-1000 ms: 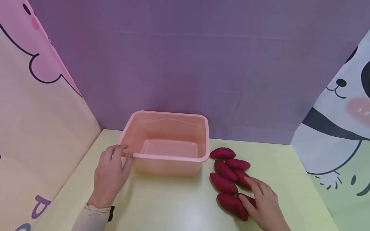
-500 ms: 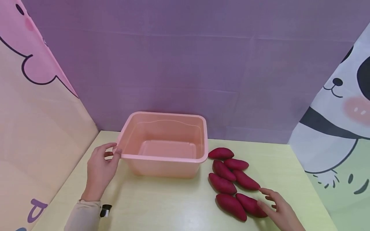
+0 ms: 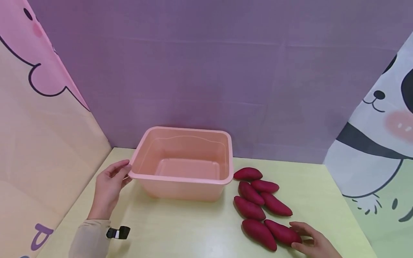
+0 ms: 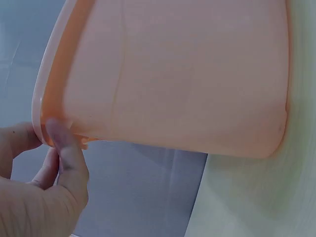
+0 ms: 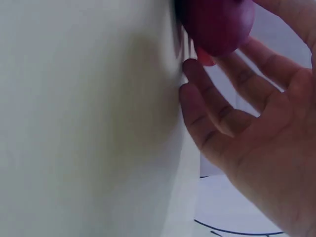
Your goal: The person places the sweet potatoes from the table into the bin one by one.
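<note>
A pink plastic basin stands upright on the table near the back wall. My left hand pinches its rim at the front left corner; in the left wrist view the thumb lies against the basin wall. Several dark red sweet potatoes lie in a loose cluster right of the basin. My right hand is at the right end of the sweet potato nearest to it, fingers and thumb spread around that tip. In the right wrist view the fingers are loosely bent, with a gap between palm and sweet potato.
The light wooden table carries the basin and sweet potatoes. A purple cloth wall rises behind it, with printed panels on both sides; a panda shows on the right one. A black band is at the left wrist.
My left hand has shifted left along the basin's front rim to its corner. My right hand has drawn back from the cluster to the right, then come round the near sweet potato's end.
</note>
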The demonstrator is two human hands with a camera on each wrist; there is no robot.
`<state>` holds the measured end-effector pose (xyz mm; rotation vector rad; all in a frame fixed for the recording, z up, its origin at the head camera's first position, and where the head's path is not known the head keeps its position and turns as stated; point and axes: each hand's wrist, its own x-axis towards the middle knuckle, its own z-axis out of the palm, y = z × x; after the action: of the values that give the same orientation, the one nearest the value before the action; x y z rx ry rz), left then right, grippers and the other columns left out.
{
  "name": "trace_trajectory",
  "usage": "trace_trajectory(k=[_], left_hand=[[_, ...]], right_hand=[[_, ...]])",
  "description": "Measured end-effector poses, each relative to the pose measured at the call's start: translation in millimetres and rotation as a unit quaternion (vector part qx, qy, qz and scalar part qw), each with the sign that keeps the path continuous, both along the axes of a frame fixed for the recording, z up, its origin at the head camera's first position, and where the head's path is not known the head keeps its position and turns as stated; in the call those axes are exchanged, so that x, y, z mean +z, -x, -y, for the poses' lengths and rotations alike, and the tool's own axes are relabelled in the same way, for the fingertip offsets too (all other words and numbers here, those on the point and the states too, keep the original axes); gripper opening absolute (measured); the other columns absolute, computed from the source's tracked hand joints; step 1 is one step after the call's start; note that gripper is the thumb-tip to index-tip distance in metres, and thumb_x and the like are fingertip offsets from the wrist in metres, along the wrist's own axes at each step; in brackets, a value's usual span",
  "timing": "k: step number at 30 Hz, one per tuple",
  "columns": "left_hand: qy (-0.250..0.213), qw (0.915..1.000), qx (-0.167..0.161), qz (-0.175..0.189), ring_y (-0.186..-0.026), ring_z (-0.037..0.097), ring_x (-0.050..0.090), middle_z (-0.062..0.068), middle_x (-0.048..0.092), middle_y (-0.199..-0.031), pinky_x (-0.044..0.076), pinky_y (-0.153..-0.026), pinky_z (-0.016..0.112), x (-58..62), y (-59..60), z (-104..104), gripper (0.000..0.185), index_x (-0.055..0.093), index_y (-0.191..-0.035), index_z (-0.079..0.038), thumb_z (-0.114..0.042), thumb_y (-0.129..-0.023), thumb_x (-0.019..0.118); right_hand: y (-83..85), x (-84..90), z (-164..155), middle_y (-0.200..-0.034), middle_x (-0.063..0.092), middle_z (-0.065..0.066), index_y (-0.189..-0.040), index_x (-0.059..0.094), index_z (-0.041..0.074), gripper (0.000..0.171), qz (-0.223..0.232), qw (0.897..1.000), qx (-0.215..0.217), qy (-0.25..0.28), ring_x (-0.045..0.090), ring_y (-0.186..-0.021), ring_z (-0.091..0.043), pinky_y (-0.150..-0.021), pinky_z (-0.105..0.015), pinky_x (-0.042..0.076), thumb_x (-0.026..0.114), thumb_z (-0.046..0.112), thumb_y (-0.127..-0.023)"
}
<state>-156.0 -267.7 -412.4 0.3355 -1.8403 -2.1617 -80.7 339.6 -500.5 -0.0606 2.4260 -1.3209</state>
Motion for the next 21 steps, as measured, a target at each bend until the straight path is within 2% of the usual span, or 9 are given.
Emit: trace_trajectory(k=[3, 10, 15, 18, 21], left_hand=[[-0.029, 0.9995, -0.015, -0.005, -0.081, 0.012, 0.07, -0.001, 0.067, -0.096, 0.059, -0.072, 0.023, -0.3, -0.9, 1, 0.023, 0.07, -0.115, -0.005, -0.01, -0.093, 0.073], [-0.048, 0.9984, -0.026, -0.011, -0.084, 0.013, 0.069, 0.0, 0.068, -0.099, 0.059, -0.073, 0.025, -3.1, -1.4, 2, 0.024, 0.071, -0.114, -0.006, -0.012, -0.091, 0.075], [-0.059, 0.9978, -0.029, -0.009, -0.084, 0.013, 0.07, 0.0, 0.069, -0.099, 0.06, -0.073, 0.025, -4.1, 0.0, 3, 0.023, 0.072, -0.113, -0.007, -0.011, -0.091, 0.076], [-0.058, 0.998, -0.025, -0.001, -0.085, 0.013, 0.069, -0.001, 0.069, -0.1, 0.06, -0.073, 0.025, -3.6, -0.2, 3, 0.027, 0.072, -0.116, -0.007, -0.013, -0.09, 0.077], [-0.059, 0.998, -0.022, 0.005, -0.085, 0.013, 0.069, -0.001, 0.069, -0.101, 0.06, -0.073, 0.025, -2.8, -1.2, 3, 0.032, 0.071, -0.12, -0.007, -0.014, -0.089, 0.078]], right_hand=[[2.9, -3.1, -4, -0.127, 0.06, -0.018, -0.139, 0.05, -0.003, 0.068, 0.015, 1.0, 0.0, 0.003, 0.058, -0.11, -0.033, -0.081, -0.03, 0.055, 0.08, 0.027, -0.086], [2.3, -2.7, -8, -0.129, 0.056, -0.022, -0.139, 0.046, -0.006, 0.073, 0.039, 0.999, -0.015, 0.034, 0.059, -0.11, -0.032, -0.084, -0.037, 0.058, 0.082, 0.029, -0.085], [-1.0, 6.1, -5, -0.13, 0.056, -0.023, -0.14, 0.047, -0.006, 0.072, 0.023, 0.998, -0.03, 0.059, 0.058, -0.111, -0.034, -0.084, -0.032, 0.057, 0.08, 0.028, -0.087], [0.0, 17.5, 1, -0.131, 0.056, -0.023, -0.141, 0.047, -0.004, 0.068, 0.007, 0.996, -0.048, 0.071, 0.059, -0.11, -0.033, -0.083, -0.03, 0.057, 0.08, 0.025, -0.087], [4.3, 32.7, 7, -0.131, 0.057, -0.021, -0.14, 0.049, -0.002, 0.065, -0.028, 0.996, -0.057, 0.065, 0.061, -0.107, -0.031, -0.081, -0.031, 0.058, 0.079, 0.021, -0.088]])
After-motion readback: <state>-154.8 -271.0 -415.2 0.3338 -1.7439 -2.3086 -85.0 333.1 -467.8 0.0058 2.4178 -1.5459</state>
